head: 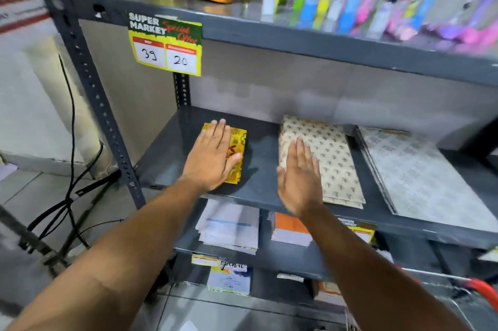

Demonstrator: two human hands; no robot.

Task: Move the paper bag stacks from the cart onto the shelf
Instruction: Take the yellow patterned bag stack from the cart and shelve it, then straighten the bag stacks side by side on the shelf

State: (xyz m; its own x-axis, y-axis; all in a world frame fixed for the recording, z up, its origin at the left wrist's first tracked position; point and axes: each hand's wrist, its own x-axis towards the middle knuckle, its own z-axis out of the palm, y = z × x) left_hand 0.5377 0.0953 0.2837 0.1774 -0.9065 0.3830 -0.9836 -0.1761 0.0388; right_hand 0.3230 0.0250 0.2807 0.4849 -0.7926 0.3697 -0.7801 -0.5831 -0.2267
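Middle shelf (258, 168), grey metal. Left hand (213, 158) lies flat, fingers spread, pressing on a small gold bag stack (237, 152) near the shelf's left end; nothing gripped. Right hand (299, 182) open, palm down, hovering over or just touching the near left corner of a patterned kraft bag stack (323, 158); contact uncertain. A larger pale printed stack (420, 177) lies just beside it to the right, clear of both hands. Cart mostly out of view; a red handle (482, 290) shows lower right.

Judgement: thin paper, light, floppy, sheets liable to slide and fan. Best held by both long edges, thumbs on top, stack squared.
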